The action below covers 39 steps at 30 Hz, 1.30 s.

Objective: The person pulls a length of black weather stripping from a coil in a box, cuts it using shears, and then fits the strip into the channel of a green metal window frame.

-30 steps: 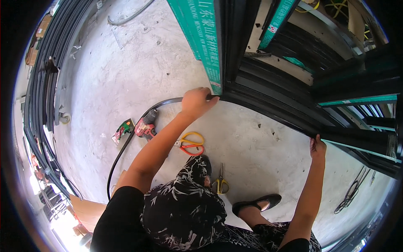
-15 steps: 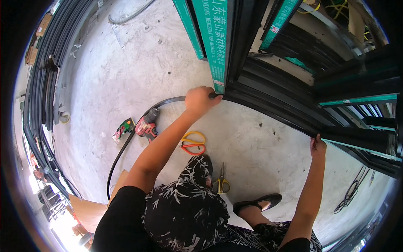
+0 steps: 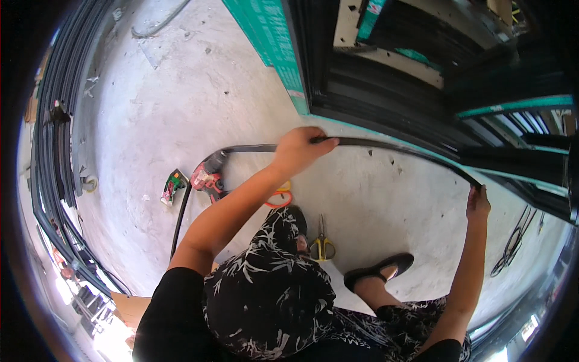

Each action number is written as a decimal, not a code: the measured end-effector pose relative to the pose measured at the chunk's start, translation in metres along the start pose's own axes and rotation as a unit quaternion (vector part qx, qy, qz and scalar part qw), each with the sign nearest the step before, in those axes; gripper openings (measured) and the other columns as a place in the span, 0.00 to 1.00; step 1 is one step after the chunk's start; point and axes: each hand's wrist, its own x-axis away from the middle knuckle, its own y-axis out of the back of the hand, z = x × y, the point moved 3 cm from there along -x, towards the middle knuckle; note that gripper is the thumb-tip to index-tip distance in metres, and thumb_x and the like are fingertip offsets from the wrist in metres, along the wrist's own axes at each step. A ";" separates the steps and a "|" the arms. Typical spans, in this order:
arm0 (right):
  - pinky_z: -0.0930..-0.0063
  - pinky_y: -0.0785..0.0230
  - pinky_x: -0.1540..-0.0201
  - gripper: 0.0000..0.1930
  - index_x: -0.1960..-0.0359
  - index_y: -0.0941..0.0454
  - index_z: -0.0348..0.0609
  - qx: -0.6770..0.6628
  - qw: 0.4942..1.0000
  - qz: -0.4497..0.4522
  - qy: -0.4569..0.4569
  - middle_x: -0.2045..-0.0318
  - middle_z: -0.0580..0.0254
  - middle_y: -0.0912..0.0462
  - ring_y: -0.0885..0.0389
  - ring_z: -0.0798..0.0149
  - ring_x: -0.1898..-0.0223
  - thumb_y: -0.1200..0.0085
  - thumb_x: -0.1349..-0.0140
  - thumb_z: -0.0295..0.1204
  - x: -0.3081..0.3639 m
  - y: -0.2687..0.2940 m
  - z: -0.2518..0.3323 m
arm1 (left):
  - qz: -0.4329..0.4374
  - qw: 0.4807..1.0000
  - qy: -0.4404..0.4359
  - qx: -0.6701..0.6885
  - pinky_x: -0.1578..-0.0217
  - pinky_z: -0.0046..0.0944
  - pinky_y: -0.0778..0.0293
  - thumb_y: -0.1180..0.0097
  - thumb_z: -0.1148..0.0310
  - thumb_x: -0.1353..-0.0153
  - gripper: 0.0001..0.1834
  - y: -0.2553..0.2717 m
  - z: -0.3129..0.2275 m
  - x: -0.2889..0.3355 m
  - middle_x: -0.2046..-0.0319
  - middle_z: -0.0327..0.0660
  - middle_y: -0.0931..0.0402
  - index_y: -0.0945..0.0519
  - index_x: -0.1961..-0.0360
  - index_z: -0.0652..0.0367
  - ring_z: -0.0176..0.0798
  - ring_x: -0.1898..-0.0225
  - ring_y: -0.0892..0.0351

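A long black rubber sealing strip (image 3: 386,143) stretches between my hands in a shallow arc. My left hand (image 3: 301,149) grips it near the middle of the view, thumb and fingers closed round it. At its right end, my right hand (image 3: 478,204) pinches the strip beside the lower corner of a dark window frame (image 3: 386,114) with green film on its faces. Between the hands, the strip lies on the near side of the frame's bottom edge, with floor showing in the gap. Leftward, it curves past a drill and down behind my left arm.
A red and black cordless drill (image 3: 208,175) lies left of my forearm, by a small green packet (image 3: 174,186). Orange-handled scissors (image 3: 281,198) and yellow-handled scissors (image 3: 322,244) are near my feet. Long dark profiles (image 3: 57,151) line the left side. A cord (image 3: 512,244) lies at right.
The strip between my hands has come away from the frame's bottom edge toward me. Both hands have shifted right, still holding it, and the view has moved a little.
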 end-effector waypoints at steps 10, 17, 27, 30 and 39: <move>0.60 0.26 0.71 0.19 0.55 0.30 0.42 0.740 0.458 0.483 0.095 0.73 0.53 0.18 0.18 0.53 0.71 0.44 0.43 0.39 0.342 -0.063 -0.239 | 0.005 0.994 -0.087 -0.069 0.69 0.45 0.29 0.43 0.47 0.49 0.22 -0.085 -0.058 -0.023 0.77 0.45 0.22 0.18 0.72 0.56 0.50 0.71 0.22; 0.67 0.24 0.72 0.20 0.50 0.29 0.42 0.739 0.431 0.391 0.340 0.71 0.59 0.19 0.19 0.60 0.70 0.47 0.46 0.32 0.371 -0.039 -0.286 | -0.062 0.973 -0.134 -0.175 0.73 0.44 0.31 0.40 0.54 0.46 0.17 -0.052 -0.014 -0.011 0.77 0.45 0.25 0.21 0.75 0.60 0.50 0.74 0.25; 0.71 0.28 0.65 0.28 0.46 0.30 0.43 0.431 0.799 0.418 -0.013 0.70 0.61 0.21 0.22 0.63 0.70 0.35 0.50 0.29 0.305 -0.094 -0.179 | 0.072 0.992 -0.093 -0.055 0.78 0.29 0.42 0.40 0.62 0.42 0.13 0.010 -0.073 0.029 0.82 0.33 0.33 0.22 0.75 0.62 0.26 0.78 0.37; 0.76 0.31 0.64 0.28 0.44 0.32 0.42 0.327 0.835 0.438 -0.055 0.71 0.67 0.25 0.26 0.72 0.69 0.35 0.46 0.30 0.292 -0.102 -0.157 | 0.091 0.993 0.012 0.070 0.77 0.26 0.47 0.40 0.61 0.41 0.13 -0.008 -0.034 0.016 0.81 0.27 0.35 0.21 0.74 0.61 0.21 0.77 0.41; 0.83 0.40 0.67 0.30 0.39 0.36 0.44 0.207 0.830 0.489 -0.174 0.68 0.69 0.30 0.34 0.75 0.70 0.42 0.41 0.40 0.313 -0.150 -0.127 | 0.129 0.982 0.033 0.135 0.69 0.26 0.41 0.41 0.63 0.39 0.12 -0.034 -0.015 0.033 0.77 0.29 0.31 0.21 0.71 0.63 0.23 0.71 0.37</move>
